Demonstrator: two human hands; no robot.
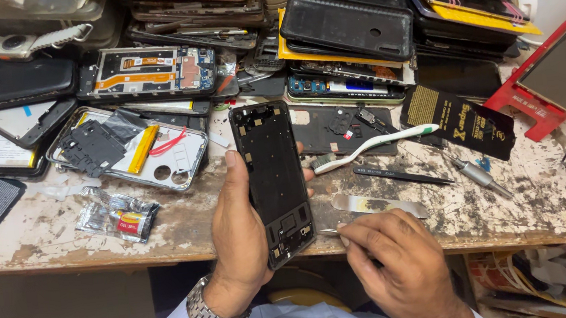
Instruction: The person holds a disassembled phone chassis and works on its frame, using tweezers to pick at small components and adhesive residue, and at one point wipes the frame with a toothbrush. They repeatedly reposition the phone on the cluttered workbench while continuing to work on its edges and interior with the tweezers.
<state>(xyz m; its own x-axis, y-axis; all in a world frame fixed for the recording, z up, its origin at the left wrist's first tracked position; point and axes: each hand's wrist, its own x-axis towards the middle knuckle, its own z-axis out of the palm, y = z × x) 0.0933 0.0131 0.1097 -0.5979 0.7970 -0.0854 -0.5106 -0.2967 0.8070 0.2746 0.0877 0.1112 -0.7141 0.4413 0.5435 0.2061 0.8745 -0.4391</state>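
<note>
Left hand (238, 235) clenched round black phone frame (273, 181), held tilted above surface (36, 240) edge. Right hand (398, 266) grip pinching thin metal tool (329, 232), tip at frame's lower rt edge. Toothbrush (374, 147) & tweezers (402, 175) just rt of frame. Advise: keep frame steady, tool shallow, light leverage

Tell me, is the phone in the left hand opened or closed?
Opened: the phone frame in the left hand shows bare inner compartments, no back cover.

A phone repair workshop is showing itself here: opened phones (149, 71) are piling on a worn wooden bench (36, 240), with tweezers (402, 175), a screwdriver (478, 176) and a metal pry tool (377, 205) lying about.
</note>
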